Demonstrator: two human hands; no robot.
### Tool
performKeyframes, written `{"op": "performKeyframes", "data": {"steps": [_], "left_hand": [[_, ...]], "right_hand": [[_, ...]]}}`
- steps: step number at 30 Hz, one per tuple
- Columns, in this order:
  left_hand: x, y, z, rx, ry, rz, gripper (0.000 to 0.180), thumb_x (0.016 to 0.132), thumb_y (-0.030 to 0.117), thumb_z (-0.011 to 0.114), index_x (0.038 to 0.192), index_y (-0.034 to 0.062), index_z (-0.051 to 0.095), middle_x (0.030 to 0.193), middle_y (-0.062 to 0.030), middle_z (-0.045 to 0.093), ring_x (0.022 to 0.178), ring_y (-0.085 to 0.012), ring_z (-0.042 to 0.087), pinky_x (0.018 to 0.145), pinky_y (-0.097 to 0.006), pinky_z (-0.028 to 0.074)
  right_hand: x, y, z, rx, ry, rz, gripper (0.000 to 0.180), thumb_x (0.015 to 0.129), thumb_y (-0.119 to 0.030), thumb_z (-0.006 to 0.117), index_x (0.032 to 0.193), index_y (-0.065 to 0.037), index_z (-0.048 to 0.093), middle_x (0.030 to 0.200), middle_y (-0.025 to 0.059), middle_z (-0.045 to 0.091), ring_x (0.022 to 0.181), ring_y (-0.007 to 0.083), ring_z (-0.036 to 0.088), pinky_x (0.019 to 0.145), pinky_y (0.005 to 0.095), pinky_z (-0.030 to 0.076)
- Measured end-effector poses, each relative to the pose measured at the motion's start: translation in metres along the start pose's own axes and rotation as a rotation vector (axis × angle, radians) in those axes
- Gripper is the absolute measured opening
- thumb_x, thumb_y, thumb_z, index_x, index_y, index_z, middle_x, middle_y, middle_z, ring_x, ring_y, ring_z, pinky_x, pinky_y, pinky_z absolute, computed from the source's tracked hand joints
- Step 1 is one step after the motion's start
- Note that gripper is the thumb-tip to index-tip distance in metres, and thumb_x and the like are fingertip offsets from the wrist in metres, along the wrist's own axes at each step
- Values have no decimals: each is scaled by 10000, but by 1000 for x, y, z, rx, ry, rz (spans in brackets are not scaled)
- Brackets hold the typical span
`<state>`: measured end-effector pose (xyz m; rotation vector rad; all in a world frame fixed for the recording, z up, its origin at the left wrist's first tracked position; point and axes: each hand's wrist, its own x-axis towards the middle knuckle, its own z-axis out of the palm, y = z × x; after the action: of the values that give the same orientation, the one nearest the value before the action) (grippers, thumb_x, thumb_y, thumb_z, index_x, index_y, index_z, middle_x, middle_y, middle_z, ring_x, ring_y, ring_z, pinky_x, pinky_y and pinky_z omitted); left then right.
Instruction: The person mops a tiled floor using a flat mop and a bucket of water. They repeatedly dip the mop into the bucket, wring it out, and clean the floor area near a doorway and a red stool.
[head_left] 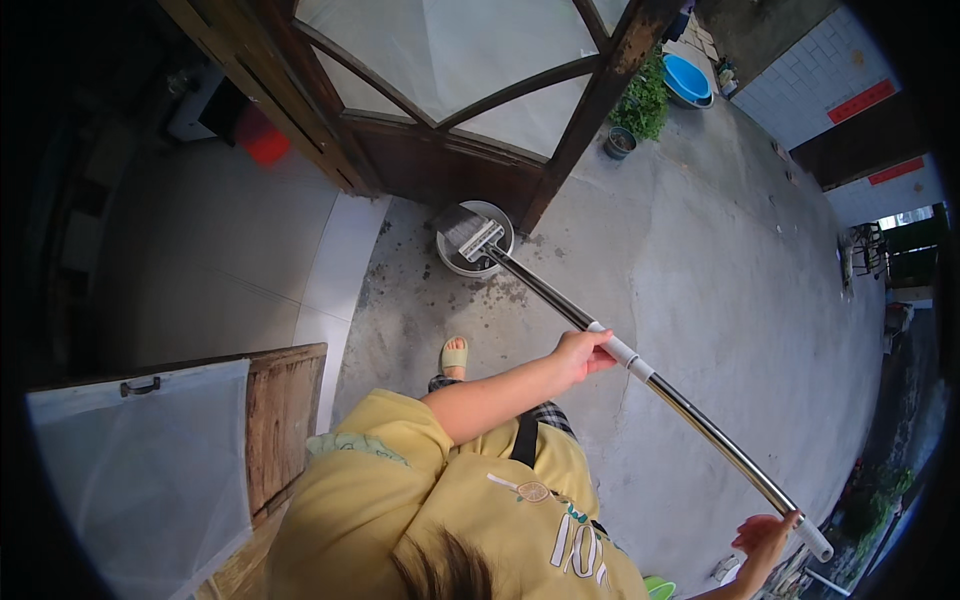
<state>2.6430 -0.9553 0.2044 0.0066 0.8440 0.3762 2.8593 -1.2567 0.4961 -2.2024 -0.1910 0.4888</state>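
Observation:
A long-handled flat mop (545,292) slants from upper left to lower right, with a shiny metal pole and white plastic sleeves. Its pale head, carrying a dark grey pad, rests tilted in a round white bucket (444,262) by the door; the bucket's inside is dark and partly hidden. My left hand (583,357) is closed around the white sleeve midway along the pole. Close to the pole's far lower end is my right hand (763,540). Its fingers are loosely spread, and one fingertip seems to touch the pole.
A wooden door (455,180) with light panes stands just behind the bucket. A lower wooden door panel (285,420) is at left. Wet spots mark the concrete floor (720,280). Farther off are a potted plant (640,105) and blue basin (688,78). My sandalled foot (454,358) is below the bucket.

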Motion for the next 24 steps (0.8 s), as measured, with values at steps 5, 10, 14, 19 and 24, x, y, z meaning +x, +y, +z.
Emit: {"op": "performKeyframes", "data": {"steps": [5,10,14,19,24], "left_hand": [[33,-24,-9,31,127,53,223,843,154,607,997,10,534,1000,-141,578,942,-274,593,871,-411,501],[69,-51,-8,38,182,116,212,852,170,599,993,27,532,997,-126,577,938,-260,588,871,-401,498],[73,-54,-6,11,331,266,224,880,218,561,1012,43,517,967,-108,581,916,-247,585,848,-386,501],[82,-59,14,196,799,407,286,917,255,467,1036,-3,502,941,-129,589,769,-258,617,567,-398,541],[127,-53,-24,11,827,466,295,921,225,447,1051,-40,463,936,-167,562,740,-319,621,524,-432,557]], "right_hand": [[-18,-32,77,-460,-770,-747,186,795,-180,623,895,-38,554,867,78,560,730,222,566,629,288,462],[75,20,184,-1249,-839,-1145,502,805,-175,610,1268,-89,436,986,120,529,828,286,584,675,384,488],[96,38,220,-1288,-808,-1176,466,824,-95,518,1281,-61,431,883,124,556,689,272,615,574,353,510],[77,33,227,-1258,-765,-1265,485,809,-57,498,1289,-45,434,861,138,565,681,254,619,573,342,521],[70,36,230,-1279,-803,-1223,470,827,-47,469,1295,-65,434,858,149,576,746,280,617,602,350,518]]}}
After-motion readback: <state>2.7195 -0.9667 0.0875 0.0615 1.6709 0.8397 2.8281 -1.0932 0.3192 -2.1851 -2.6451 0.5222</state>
